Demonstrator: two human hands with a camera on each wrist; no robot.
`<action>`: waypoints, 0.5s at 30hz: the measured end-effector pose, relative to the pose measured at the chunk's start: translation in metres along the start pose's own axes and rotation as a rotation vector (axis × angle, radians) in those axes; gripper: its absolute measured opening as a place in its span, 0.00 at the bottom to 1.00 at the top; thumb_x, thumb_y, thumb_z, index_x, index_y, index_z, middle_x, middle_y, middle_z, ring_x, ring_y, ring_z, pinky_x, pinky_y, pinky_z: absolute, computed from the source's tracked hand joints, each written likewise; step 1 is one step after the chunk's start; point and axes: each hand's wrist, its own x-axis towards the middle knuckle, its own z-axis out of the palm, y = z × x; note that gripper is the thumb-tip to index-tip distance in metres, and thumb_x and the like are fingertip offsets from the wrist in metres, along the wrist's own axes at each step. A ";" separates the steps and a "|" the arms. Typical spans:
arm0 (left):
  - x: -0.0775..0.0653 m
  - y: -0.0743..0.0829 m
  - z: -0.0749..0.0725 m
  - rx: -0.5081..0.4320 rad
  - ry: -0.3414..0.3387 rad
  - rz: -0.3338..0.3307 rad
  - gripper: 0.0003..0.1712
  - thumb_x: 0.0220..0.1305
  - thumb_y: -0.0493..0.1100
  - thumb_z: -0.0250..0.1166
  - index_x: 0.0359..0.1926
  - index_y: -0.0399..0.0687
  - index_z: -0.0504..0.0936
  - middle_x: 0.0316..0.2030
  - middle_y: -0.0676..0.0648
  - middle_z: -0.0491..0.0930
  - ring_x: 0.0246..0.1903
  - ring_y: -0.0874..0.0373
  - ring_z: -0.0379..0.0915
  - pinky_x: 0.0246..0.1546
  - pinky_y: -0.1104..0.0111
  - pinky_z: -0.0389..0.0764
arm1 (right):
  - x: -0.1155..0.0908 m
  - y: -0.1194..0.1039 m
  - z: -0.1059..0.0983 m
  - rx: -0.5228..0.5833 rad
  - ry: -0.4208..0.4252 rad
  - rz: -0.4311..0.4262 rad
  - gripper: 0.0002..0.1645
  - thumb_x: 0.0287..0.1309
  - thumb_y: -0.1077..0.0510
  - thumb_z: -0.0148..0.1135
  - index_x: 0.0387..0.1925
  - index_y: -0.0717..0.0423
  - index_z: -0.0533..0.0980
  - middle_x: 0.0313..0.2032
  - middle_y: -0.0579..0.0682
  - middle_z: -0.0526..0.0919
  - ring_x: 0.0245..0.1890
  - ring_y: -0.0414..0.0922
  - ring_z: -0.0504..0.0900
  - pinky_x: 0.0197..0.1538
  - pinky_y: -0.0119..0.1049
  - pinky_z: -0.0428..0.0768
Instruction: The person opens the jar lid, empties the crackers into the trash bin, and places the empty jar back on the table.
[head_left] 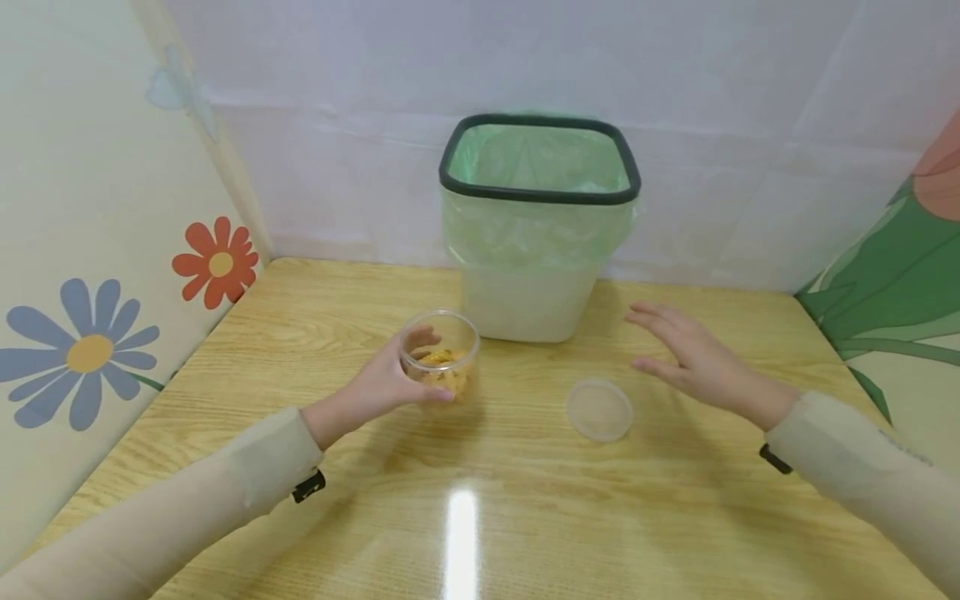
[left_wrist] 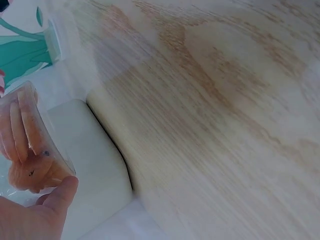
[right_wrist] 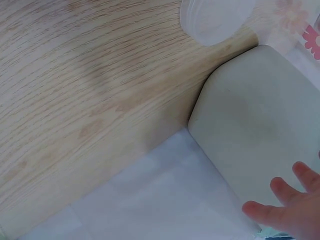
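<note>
Long lt-beige slvs (head_left: pixel 172 500), L+R; sm. blk tab (head_left: pixel 308 486) nr ea. cuff (head_left: pixel 298 446).

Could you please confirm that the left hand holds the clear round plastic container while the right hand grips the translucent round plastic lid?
Not quite: the head view shows the right hand empty, with the translucent round plastic lid on the yellowish wood-grain table; the rest stands.

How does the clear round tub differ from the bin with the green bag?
Size: the bin is much larger than the clear round tub.
Mouth: the tub's is round; the bin's is squarish, with a dark rim.
Contents: the tub holds yellow-orange pieces, while the bin is lined with a green bag.
Support: the left hand grips the tub; the bin stands on the table.
Both are open-topped.
</note>
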 end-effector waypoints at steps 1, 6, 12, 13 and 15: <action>0.000 0.000 -0.001 -0.002 0.000 -0.001 0.60 0.48 0.44 0.79 0.73 0.34 0.49 0.69 0.38 0.60 0.68 0.40 0.55 0.65 0.47 0.61 | 0.000 0.000 0.000 0.005 0.003 0.008 0.33 0.64 0.56 0.63 0.63 0.71 0.66 0.63 0.71 0.66 0.62 0.68 0.63 0.60 0.67 0.61; 0.000 0.002 -0.004 -0.001 0.010 -0.003 0.60 0.47 0.42 0.79 0.72 0.34 0.50 0.69 0.38 0.60 0.68 0.40 0.56 0.64 0.47 0.62 | 0.002 0.000 -0.003 0.035 0.017 0.058 0.32 0.65 0.57 0.61 0.63 0.72 0.64 0.63 0.73 0.64 0.63 0.70 0.60 0.61 0.68 0.59; -0.001 0.006 -0.007 0.001 0.020 0.005 0.59 0.47 0.41 0.79 0.72 0.32 0.50 0.68 0.38 0.61 0.67 0.39 0.57 0.64 0.48 0.63 | 0.006 -0.001 -0.009 0.065 0.046 0.092 0.32 0.67 0.58 0.59 0.65 0.72 0.62 0.65 0.72 0.62 0.64 0.69 0.59 0.63 0.67 0.58; -0.001 0.007 -0.008 0.000 0.022 0.004 0.59 0.47 0.41 0.79 0.72 0.32 0.50 0.68 0.38 0.61 0.67 0.39 0.57 0.64 0.48 0.63 | 0.007 -0.001 -0.010 0.071 0.048 0.097 0.32 0.67 0.58 0.58 0.65 0.72 0.62 0.65 0.72 0.62 0.65 0.69 0.59 0.63 0.67 0.57; -0.001 0.008 -0.008 -0.001 0.024 0.005 0.59 0.47 0.41 0.79 0.72 0.33 0.50 0.68 0.37 0.60 0.67 0.38 0.56 0.64 0.48 0.62 | 0.007 -0.001 -0.012 0.078 0.051 0.103 0.32 0.67 0.59 0.58 0.65 0.72 0.62 0.65 0.72 0.62 0.65 0.69 0.59 0.63 0.67 0.57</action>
